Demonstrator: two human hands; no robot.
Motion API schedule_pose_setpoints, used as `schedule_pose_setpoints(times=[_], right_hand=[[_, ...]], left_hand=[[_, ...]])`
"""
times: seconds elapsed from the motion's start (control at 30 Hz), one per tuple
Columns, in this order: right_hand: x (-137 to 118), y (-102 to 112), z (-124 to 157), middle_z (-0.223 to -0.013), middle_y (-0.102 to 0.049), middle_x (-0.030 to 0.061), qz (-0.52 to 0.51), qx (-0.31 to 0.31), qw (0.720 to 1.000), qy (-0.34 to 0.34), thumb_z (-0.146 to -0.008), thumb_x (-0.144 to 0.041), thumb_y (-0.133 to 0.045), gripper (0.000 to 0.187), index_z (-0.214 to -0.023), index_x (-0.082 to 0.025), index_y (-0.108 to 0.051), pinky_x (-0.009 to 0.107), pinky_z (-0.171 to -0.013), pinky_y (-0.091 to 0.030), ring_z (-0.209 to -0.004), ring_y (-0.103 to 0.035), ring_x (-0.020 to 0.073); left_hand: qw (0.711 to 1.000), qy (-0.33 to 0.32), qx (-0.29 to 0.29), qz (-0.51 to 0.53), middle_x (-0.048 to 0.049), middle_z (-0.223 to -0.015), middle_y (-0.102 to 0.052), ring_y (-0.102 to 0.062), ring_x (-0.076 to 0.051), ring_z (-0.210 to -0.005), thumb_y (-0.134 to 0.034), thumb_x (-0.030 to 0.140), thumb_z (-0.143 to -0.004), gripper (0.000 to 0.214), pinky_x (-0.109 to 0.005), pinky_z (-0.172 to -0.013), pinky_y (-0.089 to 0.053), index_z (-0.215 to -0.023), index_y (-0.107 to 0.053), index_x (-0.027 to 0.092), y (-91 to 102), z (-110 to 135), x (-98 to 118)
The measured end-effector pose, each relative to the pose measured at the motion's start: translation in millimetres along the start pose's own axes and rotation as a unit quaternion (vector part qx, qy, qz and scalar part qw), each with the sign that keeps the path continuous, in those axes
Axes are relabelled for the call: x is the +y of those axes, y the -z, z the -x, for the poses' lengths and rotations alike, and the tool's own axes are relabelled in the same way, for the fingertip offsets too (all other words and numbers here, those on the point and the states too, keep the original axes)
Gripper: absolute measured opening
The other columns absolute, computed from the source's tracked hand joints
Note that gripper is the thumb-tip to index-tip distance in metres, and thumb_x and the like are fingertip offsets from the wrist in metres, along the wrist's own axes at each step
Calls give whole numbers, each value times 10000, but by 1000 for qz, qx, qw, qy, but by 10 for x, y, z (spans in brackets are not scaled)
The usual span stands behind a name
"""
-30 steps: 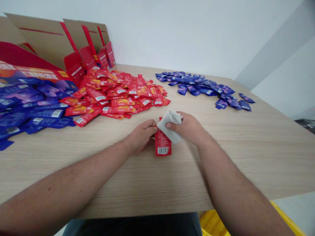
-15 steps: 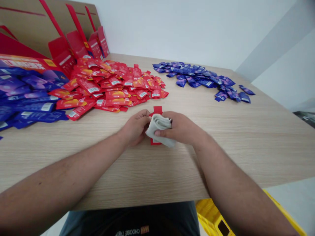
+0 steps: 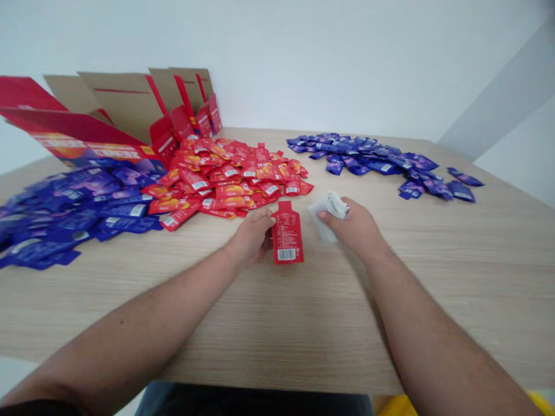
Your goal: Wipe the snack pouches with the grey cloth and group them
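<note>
A red sachet (image 3: 288, 236) with white print and a barcode on its face is pinched by my left hand (image 3: 256, 234) at its left edge. My right hand (image 3: 358, 228) is closed on a folded white cloth (image 3: 328, 214), a short gap to the right of the sachet. The cloth's lower end hangs loose and is blurred. Behind my left hand a heap of red sachets (image 3: 234, 179) spreads over the table.
A pile of purple sachets (image 3: 87, 202) lies at the left, another purple pile (image 3: 368, 156) at the back right. Open red cartons (image 3: 99, 138) stand at the back left on the wooden table (image 3: 277, 329). Something yellow (image 3: 396, 405) shows below the front edge.
The cloth in my right hand has moved off the red sachet to the right, uncovering its printed face. My left hand still holds the sachet. The camera view has tilted up and shifted left.
</note>
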State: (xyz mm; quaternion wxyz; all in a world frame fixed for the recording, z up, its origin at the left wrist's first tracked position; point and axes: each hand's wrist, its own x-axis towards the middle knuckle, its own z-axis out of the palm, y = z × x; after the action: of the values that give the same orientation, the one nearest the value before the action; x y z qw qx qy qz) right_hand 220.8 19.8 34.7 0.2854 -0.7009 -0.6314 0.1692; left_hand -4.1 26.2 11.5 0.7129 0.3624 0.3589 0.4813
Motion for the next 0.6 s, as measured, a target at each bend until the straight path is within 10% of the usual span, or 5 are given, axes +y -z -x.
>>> schedule_pose_setpoints(times=[0.33,0.6], right_hand=[[31,-211,-46,-873,-695,66,43,-51,998,1,-848,-469,-637,242,-882,-230,-623,297,-658,-379,-809,-622,211],[40,-262,-71,-860,-697,61,12,-75,997,-5,-848,-472,-640,245,-879,-230,-630,290,-642,-372,-802,-622,207]], left_hand=[[947,-187,121,-231,24,-601,-522,-508,-130,-501,-589,159,-756,137,-249,-498,-442,-703,-471,205,367,-624,1089],[839,-148,257,-457,-2,-533,-509,-553,-179,-594,-658,101,-743,178,-329,-651,-445,-651,-528,181,512,-1649,1753]])
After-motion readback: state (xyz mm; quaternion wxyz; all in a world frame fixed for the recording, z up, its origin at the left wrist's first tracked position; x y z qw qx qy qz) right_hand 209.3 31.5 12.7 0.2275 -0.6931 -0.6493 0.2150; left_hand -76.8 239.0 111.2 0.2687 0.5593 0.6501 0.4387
